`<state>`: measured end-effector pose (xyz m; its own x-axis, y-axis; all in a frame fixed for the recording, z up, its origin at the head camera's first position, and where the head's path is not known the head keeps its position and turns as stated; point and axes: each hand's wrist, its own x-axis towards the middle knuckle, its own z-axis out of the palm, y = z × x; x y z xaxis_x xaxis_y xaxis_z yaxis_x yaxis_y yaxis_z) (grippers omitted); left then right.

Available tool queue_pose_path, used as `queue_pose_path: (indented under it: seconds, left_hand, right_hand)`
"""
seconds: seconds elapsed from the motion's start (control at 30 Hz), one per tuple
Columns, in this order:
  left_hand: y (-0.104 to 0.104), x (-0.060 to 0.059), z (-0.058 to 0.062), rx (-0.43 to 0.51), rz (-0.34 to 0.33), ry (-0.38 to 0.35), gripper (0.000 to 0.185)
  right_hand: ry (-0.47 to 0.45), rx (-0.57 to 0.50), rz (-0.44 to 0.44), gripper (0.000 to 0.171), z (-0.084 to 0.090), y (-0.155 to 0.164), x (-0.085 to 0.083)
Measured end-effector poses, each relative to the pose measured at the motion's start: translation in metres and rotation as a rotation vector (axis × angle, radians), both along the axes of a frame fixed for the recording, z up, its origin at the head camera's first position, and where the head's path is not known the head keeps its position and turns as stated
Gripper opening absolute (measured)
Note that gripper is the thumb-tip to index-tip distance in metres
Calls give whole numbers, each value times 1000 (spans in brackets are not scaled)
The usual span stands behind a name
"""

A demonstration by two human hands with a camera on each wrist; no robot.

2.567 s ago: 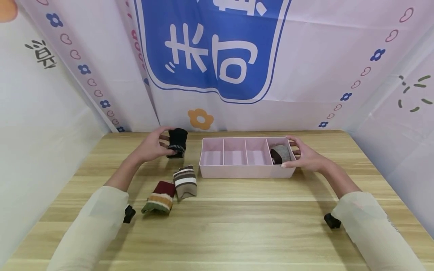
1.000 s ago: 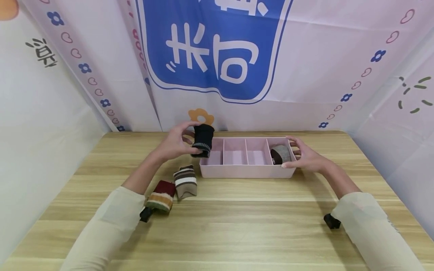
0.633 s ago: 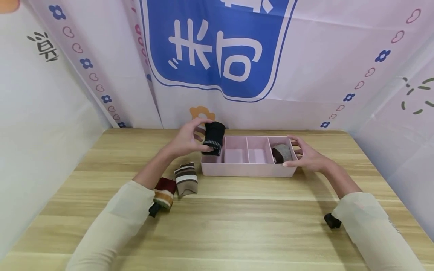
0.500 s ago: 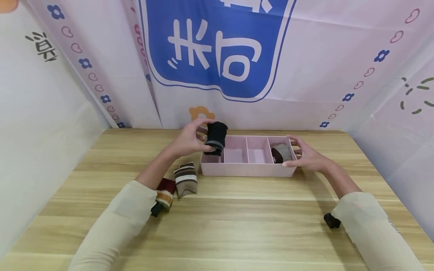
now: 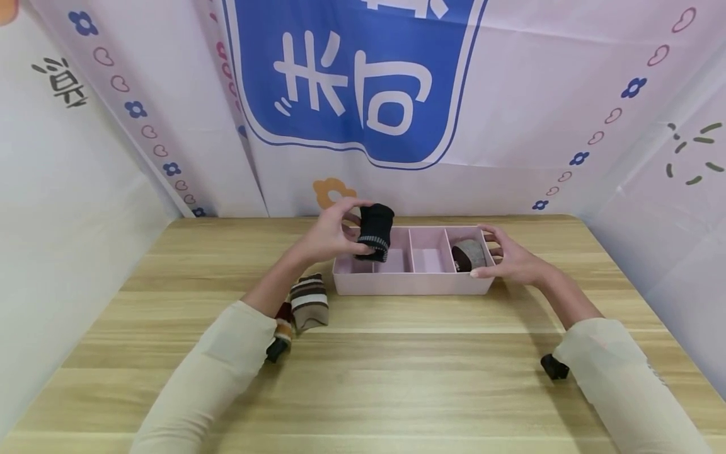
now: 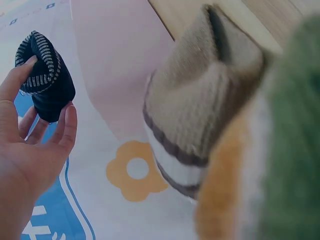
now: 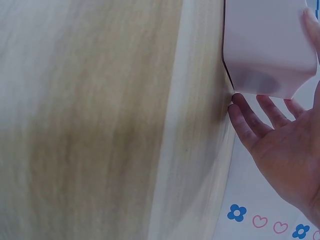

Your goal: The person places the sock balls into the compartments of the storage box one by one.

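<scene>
Two hands busy: my left hand (image 5: 331,233) pinches the black rolled sock (image 5: 375,232) over the pink divided tray (image 5: 408,285), 12 o'clock on the bench; right hand (image 5: 510,258), fingers relaxed, steadies the tray's end. I'd lower it straight between the dividers.

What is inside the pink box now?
The pink box holds one grey rolled sock in its rightmost compartment. The black sock covers part of the left compartments.

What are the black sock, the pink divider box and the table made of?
Black sock: soft ribbed knit, probably cotton blend; matte, with a pale-stitched cuff.
Pink divider box: looks like moulded plastic; thin smooth walls, slight sheen.
Table: light wood-grain surface, likely laminate; its even plank pattern suggests print, but solid wood can't be ruled out.
</scene>
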<state>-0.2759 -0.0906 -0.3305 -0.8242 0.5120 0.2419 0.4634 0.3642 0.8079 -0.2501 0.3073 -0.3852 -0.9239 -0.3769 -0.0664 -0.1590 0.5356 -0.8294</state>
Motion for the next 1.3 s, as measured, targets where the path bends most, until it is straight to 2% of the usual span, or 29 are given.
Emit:
queue_pose_path:
  seconds: [0.4,0.73,1.3]
  left_hand:
    - [21,-4,-3,-32,-22,7,82]
    - [30,-6,-6,-5,-35,11,81]
    - [50,-6,-6,19,-71,-61,82]
  right_hand:
    - [9,-13,-1,107,0,0,0]
    - [13,-19,3,106,-1,-1,0]
    - [14,-24,2,105,-2,2,-1]
